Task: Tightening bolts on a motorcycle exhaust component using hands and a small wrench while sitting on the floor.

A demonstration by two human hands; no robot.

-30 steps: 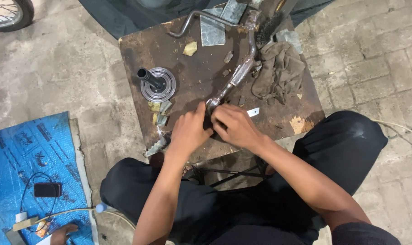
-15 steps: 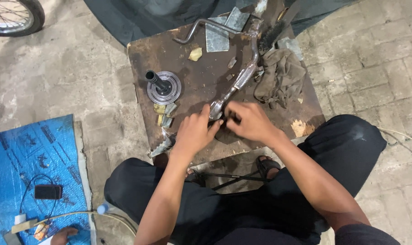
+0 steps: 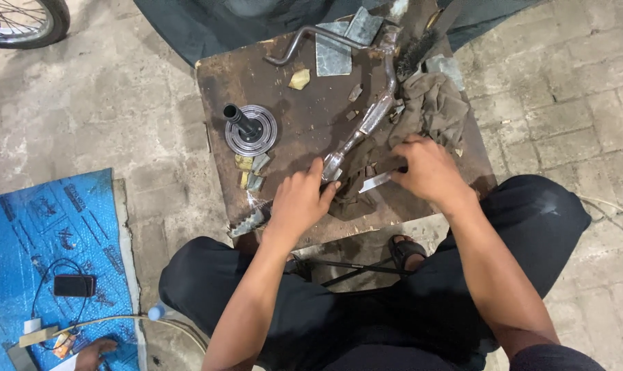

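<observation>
Rusty desk [image 3: 291, 130] on a paved floor, two hands working a bent metal lever.

Left hand [image 3: 299, 200] is closed over the near end of the metal lever [image 3: 370, 120], pinning it to the desk – the lever runs away from that hand toward the far edge. Right hand [image 3: 429, 170], just beside it, grips a small flat blade [image 3: 377, 181] whose tip points at the pinned end. A dirty rag [image 3: 432, 106] lies just beyond the right hand; a round pulley [image 3: 251, 129] stands well beyond the left. By my reading, this is the scraping or cleaning step at the lever's end – next the blade needs a firm, shallow angle while the left hand keeps the lever from rolling.
</observation>
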